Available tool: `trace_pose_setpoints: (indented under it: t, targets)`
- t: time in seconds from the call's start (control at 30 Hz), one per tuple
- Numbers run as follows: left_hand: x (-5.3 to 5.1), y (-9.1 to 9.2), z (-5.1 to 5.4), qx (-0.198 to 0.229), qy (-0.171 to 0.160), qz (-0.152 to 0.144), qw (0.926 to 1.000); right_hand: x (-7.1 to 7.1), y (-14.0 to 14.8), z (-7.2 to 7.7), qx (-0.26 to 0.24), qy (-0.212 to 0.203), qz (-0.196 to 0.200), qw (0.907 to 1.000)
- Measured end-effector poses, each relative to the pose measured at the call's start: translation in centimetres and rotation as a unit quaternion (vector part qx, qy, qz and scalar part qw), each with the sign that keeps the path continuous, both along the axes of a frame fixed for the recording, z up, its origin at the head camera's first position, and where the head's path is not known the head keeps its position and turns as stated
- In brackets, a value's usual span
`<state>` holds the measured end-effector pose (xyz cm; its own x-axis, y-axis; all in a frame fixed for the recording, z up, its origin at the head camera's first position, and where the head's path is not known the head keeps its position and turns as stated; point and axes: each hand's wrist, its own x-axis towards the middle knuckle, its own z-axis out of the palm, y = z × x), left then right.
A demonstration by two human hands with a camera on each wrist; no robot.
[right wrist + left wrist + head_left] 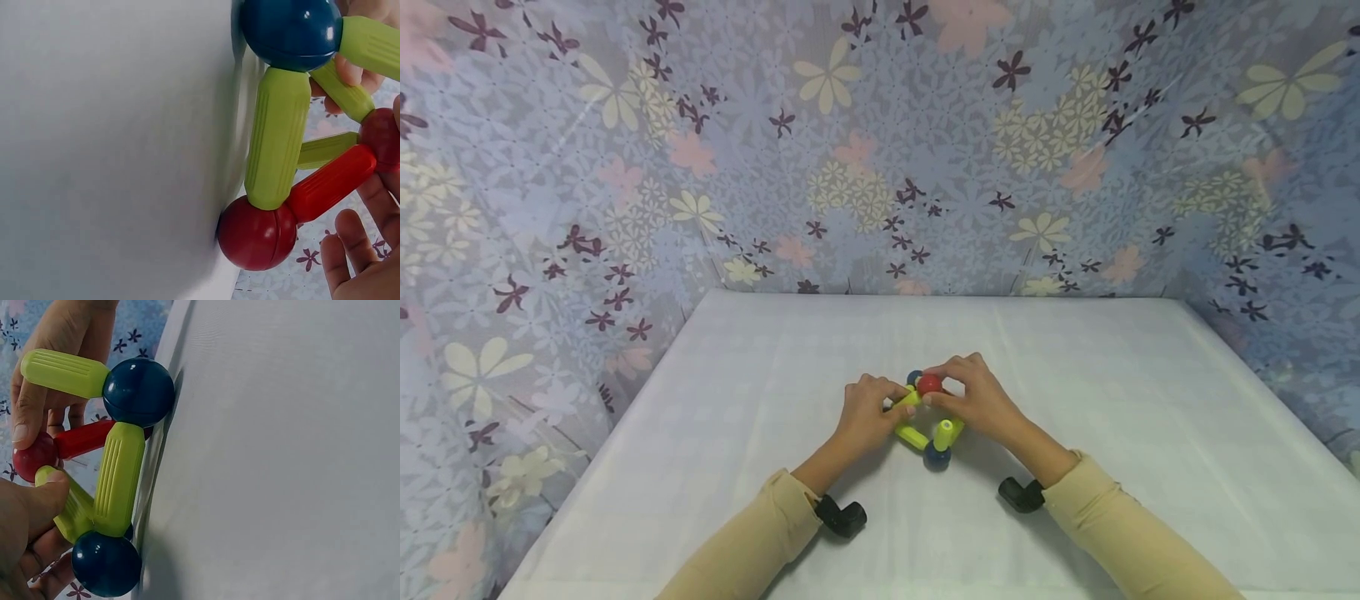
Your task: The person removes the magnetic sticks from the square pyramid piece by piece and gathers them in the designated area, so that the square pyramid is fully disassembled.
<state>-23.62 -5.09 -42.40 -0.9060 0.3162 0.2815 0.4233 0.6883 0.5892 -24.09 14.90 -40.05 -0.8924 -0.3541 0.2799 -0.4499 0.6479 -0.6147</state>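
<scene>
One broad backdrop of floral fabric (850, 108) rises beyond a desk (1112, 400) spread with smooth, pale cloth; two beige sleeves (756, 533) with turned-back cuffs reach across towards a ball-and-rod frame (912, 437); its nearest corner, a glossy dark-blue plastic-looking ball (937, 456), rests on the cloth and serves as landmark.

Beyond that blue ball, the left hand (867, 412) works to its left and the right hand (981, 400) to its right; the step in hand looks like fitting or aligning a raised joint; the next move, I judge, calls for steady bracing on the left and a light turn or press on the right, since a hard push could shift the lower joints.

The left fingers pinch a sloping lime-green ridged rod (78, 503) beyond the blue ball; the right thumb and fingers pinch a shiny round red ball (929, 384), beyond the blue ball and higher than it; a faceted red rod (334, 183) slopes from there to a second, seamed red ball (257, 234), right of the blue ball; an upright lime-green rod (943, 435), its tip bare, stands on the blue ball itself.
</scene>
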Motion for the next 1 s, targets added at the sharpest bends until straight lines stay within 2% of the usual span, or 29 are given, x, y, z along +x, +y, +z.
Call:
trace_pose_setpoints:
  t: [0.3, 0.53, 0.73, 1.0]
  targets:
    - [0.3, -0.4, -0.5, 0.044, -0.001, 0.012, 0.9989, 0.0, -0.5, 0.3, 0.006, -0.007, 0.002, 1.0]
    - [0.8, -1.7, -0.4, 0.131, -0.04, 0.042, 0.9897, -0.1, -0.3, 0.2, -0.001, -0.01, -0.005, 0.9999]
    - [1.3, -2.7, -0.3, 0.14, -0.051, 0.063, 0.9867, -0.1, -0.3, 0.0, -0.001, -0.012, -0.004, 0.9999]
    - [1.5, -2.8, -0.4, 0.141, -0.053, 0.059, 0.9868, 0.2, -0.2, 0.1, 0.0, -0.002, 0.013, 0.9999]
